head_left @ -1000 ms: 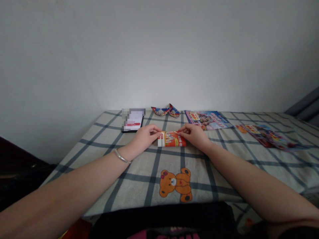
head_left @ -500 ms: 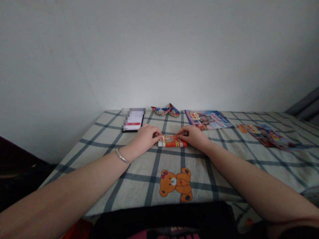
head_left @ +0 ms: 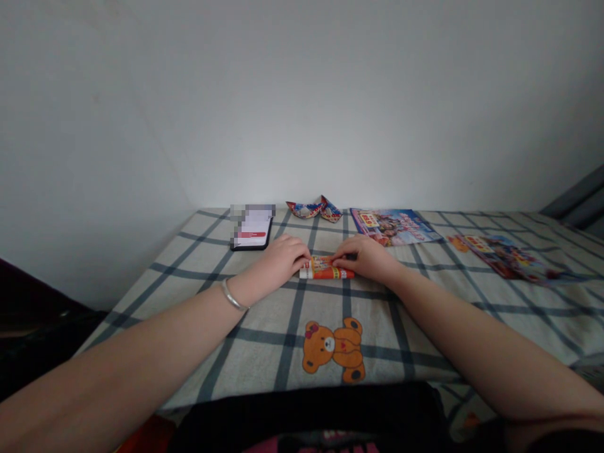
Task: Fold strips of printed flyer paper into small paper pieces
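Note:
A folded piece of glossy printed paper (head_left: 325,270), orange and red with a white left end, lies flat on the checked tablecloth in front of me. At its left end, my left hand (head_left: 287,257) has thumb and fingers closed on the upper edge. Fingers of my right hand (head_left: 365,257) are pinched together at the paper's right part, pressing near its top edge. A silver bangle (head_left: 232,296) circles my left wrist. The undersides of the fingertips are hidden.
Against the wall sit two folded paper shapes (head_left: 309,209) in blue and red. Left of them lies a phone (head_left: 253,229) with a lit screen. Printed flyers (head_left: 399,226) lie to the right, with another leaflet (head_left: 514,258) farther right. The checked tablecloth (head_left: 255,352) has a printed bear.
Both hands have shifted very slightly along the paper, the left one a little to the right and the right one a little to the left. The paper stays in place.

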Action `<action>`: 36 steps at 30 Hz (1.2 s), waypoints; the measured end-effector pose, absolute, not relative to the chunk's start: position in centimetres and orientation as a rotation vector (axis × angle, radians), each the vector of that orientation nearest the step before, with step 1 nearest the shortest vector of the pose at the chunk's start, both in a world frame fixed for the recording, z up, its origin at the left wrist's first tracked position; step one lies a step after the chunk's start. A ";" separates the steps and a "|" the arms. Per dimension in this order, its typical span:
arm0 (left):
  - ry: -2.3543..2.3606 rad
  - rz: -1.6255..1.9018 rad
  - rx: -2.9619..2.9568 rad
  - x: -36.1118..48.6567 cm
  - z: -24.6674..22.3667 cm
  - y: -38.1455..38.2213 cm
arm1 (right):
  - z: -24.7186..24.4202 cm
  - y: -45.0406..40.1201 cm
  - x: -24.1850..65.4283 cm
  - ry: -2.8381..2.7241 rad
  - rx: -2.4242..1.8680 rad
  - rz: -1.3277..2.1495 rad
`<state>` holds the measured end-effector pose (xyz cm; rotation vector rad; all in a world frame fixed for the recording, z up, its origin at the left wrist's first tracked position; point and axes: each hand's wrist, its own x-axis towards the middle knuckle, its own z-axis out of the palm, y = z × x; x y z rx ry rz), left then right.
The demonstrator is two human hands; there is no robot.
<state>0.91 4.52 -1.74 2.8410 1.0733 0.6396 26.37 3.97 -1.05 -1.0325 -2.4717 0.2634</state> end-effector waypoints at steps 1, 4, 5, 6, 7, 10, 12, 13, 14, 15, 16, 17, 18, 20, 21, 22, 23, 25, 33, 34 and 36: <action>1.059 0.629 2.855 0.9 -1.6 4.5 | -0.8 3.8 26.3 -2.485 -1.034 0.256; 1.018 0.587 2.870 0.7 -0.9 4.4 | -0.1 2.9 26.0 -2.491 -1.064 0.205; 0.996 0.570 2.880 0.6 -0.6 4.2 | 0.1 2.6 25.9 -2.485 -1.078 0.184; 0.993 0.545 2.887 0.6 -0.3 4.0 | 0.2 2.2 25.7 -2.495 -1.091 0.159; 0.994 0.511 2.890 0.5 0.0 3.7 | 0.3 1.8 25.5 -2.495 -1.109 0.114; 0.989 0.437 2.920 0.5 0.7 3.0 | 0.4 1.0 24.9 -2.495 -1.197 -0.038; 1.017 0.391 2.960 0.6 1.0 2.7 | 0.3 0.8 24.7 -2.506 -1.230 -0.109; 1.037 0.364 2.980 0.6 1.0 2.5 | 0.2 0.7 24.6 -2.509 -1.243 -0.133; 1.054 0.338 2.999 0.6 1.0 2.4 | 0.1 0.7 24.5 -2.510 -1.253 -0.152; 1.068 0.317 3.015 0.7 1.0 2.3 | 0.1 0.7 24.5 -2.509 -1.262 -0.169; 1.076 0.304 3.029 0.7 1.0 2.2 | 0.0 0.6 24.4 -2.508 -1.270 -0.182; 1.086 0.300 3.036 0.8 1.0 2.1 | 0.0 0.6 24.4 -2.510 -1.275 -0.194; 1.097 0.303 3.040 0.8 0.9 2.0 | 0.0 0.6 24.4 -2.510 -1.279 -0.206; 1.115 0.312 3.039 0.9 0.8 1.9 | 0.0 0.5 24.3 -2.516 -1.281 -0.225; 1.120 0.312 3.035 0.9 0.8 1.9 | 0.0 0.5 24.3 -2.520 -1.280 -0.232; 1.118 0.311 3.032 0.9 0.7 1.9 | 0.0 0.5 24.3 -2.523 -1.277 -0.238; 1.117 0.311 3.029 0.8 0.6 1.9 | 0.0 0.5 24.3 -2.527 -1.272 -0.243; 1.119 0.321 3.024 0.8 0.5 1.8 | 0.1 0.4 24.2 -2.530 -1.263 -0.243; 1.048 0.299 2.994 -0.1 1.1 1.3 | 0.3 0.3 24.3 -2.536 -1.221 -0.209; 1.024 0.299 2.995 -0.4 1.1 1.4 | 0.3 0.4 24.4 -2.544 -1.207 -0.200; 0.960 0.305 2.999 -0.9 1.0 1.6 | 0.3 0.5 24.5 -2.558 -1.186 -0.181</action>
